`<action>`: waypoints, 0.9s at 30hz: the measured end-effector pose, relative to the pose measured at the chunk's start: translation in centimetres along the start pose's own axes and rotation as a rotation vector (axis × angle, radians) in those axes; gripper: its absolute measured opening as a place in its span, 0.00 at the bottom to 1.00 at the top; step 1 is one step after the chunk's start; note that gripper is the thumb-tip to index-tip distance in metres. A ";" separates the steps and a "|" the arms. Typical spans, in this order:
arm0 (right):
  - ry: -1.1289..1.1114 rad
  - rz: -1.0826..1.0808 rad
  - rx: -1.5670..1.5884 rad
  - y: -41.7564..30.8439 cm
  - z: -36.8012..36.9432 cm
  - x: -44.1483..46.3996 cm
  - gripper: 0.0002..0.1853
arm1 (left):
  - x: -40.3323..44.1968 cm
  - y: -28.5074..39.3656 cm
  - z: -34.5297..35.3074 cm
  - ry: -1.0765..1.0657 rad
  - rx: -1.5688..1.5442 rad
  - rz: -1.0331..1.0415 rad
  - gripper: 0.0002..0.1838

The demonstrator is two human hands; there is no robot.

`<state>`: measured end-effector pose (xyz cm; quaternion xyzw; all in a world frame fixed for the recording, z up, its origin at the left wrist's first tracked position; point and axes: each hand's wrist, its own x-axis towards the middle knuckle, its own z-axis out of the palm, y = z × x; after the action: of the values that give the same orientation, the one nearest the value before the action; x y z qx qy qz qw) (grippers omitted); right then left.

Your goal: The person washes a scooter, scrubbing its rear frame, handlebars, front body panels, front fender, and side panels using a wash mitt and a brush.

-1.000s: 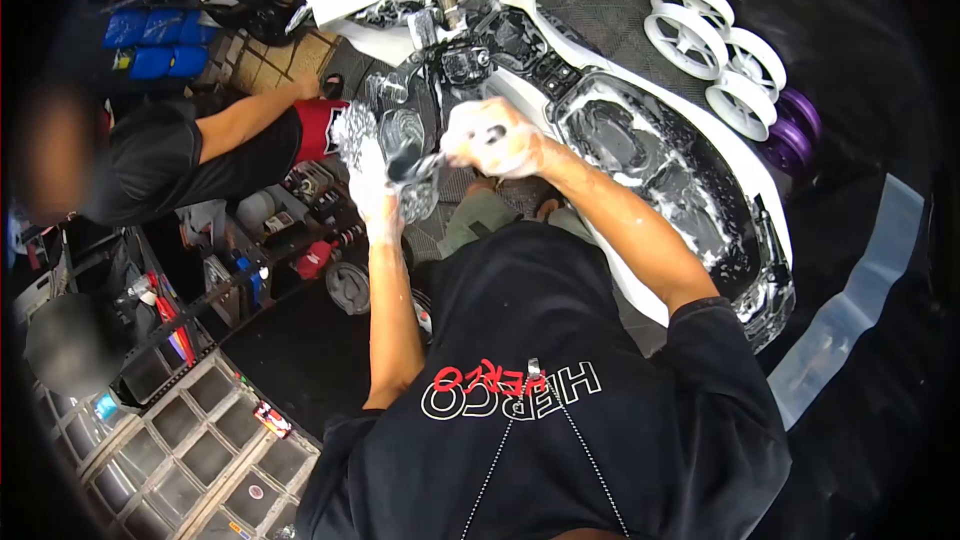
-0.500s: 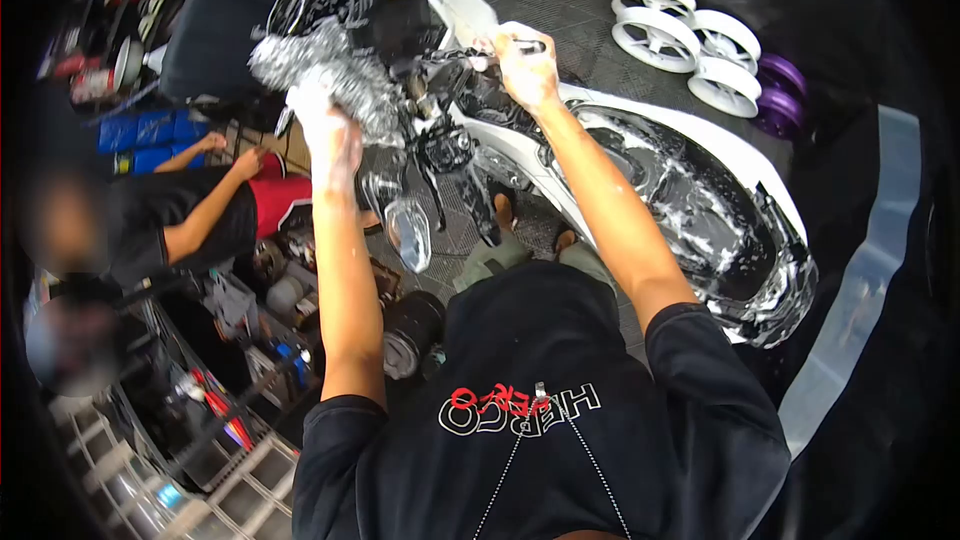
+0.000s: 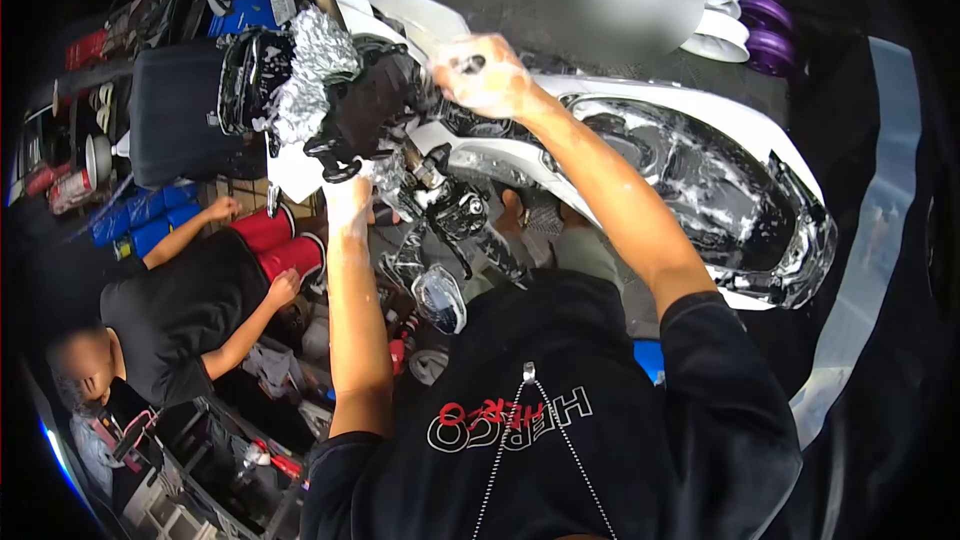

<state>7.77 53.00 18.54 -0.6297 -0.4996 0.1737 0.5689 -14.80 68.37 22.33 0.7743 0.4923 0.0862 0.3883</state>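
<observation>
A white and black motorcycle (image 3: 480,150) covered in suds stands in front of me. My left hand (image 3: 345,198) is at its front part, partly hidden by dark handle parts, so its fingers do not show. Crumpled silvery material (image 3: 315,70) lies just beyond that hand. My right hand (image 3: 483,77) is foamy and curled over the white body panel, its fingers closed; what they hold, if anything, I cannot make out. The long seat area (image 3: 700,180) with foam streaks extends to the right. A foamy mirror (image 3: 439,298) hangs near my shirt.
Another person (image 3: 190,310) in black and red is at the left. White wheels (image 3: 715,35) and purple wheels (image 3: 768,35) lie at the upper right. A dark chair (image 3: 185,115) stands at the left, and a translucent strip (image 3: 880,210) runs along the right.
My left hand has moved from the mirror area to the motorcycle's front, then slightly lower among its parts. My right hand went forward, then left. The view has shifted.
</observation>
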 end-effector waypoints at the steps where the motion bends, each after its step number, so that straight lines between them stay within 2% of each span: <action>1: 0.145 -0.027 0.190 1.0 0.4 0.3 0.05 | -0.9 0.4 -0.3 0.008 0.054 -0.078 0.16; 2: 0.285 -0.081 0.372 2.0 0.7 0.7 0.05 | -1.3 0.0 -0.4 0.022 0.085 -0.129 0.16; 3: 0.328 -0.135 0.572 2.9 0.9 1.0 0.06 | -1.7 -0.4 -0.6 0.049 0.095 -0.160 0.16; 4: 0.371 -0.187 0.775 3.6 1.2 1.2 0.07 | -0.7 -5.2 -0.6 0.091 0.060 0.006 0.14; 6: 0.161 0.050 0.691 1.1 -0.1 0.7 0.07 | 1.1 -14.4 -0.6 0.155 0.008 0.346 0.11; 7: 0.118 0.066 0.724 1.7 -0.6 0.9 0.08 | 0.8 -16.0 -0.7 0.167 -0.013 0.370 0.12; 8: 0.148 0.282 0.851 2.2 -0.9 1.4 0.07 | 0.3 -16.0 -0.6 0.173 -0.018 0.337 0.13; 10: 0.224 -0.006 0.443 3.0 -1.6 3.5 0.06 | -0.5 -15.7 -0.2 0.172 -0.021 0.238 0.15; 13: 0.204 -0.273 0.313 2.4 -1.8 4.5 0.04 | -0.8 -13.8 0.0 0.184 -0.044 0.135 0.17; 14: 0.155 -0.019 0.613 2.7 -1.7 4.2 0.04 | -0.8 -12.9 -0.1 0.212 -0.053 0.122 0.18; 16: 0.217 0.066 0.204 3.3 -3.4 4.6 0.04 | -0.6 -10.5 -0.4 0.377 -0.070 0.146 0.20; 17: 0.330 -0.085 0.155 3.2 -3.9 5.2 0.04 | -0.1 -8.7 -0.8 0.485 -0.075 0.192 0.20; 20: 0.336 -0.210 0.405 4.8 -1.4 7.5 0.04 | 2.5 -1.5 -3.2 0.723 -0.093 0.369 0.23; 21: 0.186 -0.009 0.500 4.8 -1.3 8.3 0.05 | 3.4 0.8 -4.4 0.709 -0.053 0.409 0.24; 22: 0.211 0.141 0.601 6.2 -0.5 9.5 0.05 | 4.8 3.0 -5.1 0.678 0.001 0.440 0.25; 24: 0.405 -0.079 0.140 4.8 -1.9 11.6 0.06 | 7.7 6.1 -4.5 0.598 0.168 0.491 0.26; 25: 0.397 -0.147 0.301 5.1 -1.0 11.9 0.07 | 9.4 7.7 -3.9 0.551 0.256 0.517 0.27; 26: 0.225 -0.182 0.471 4.7 -1.3 11.5 0.08 | 11.1 8.0 -3.1 0.511 0.329 0.536 0.26; 27: 0.224 -0.045 0.710 4.4 -0.9 10.9 0.07 | 12.8 8.3 -2.3 0.471 0.400 0.558 0.25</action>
<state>15.18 62.18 18.75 -0.3974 -0.3565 0.2537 0.8066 -3.84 78.38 26.39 0.8972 0.3461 0.2657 0.0687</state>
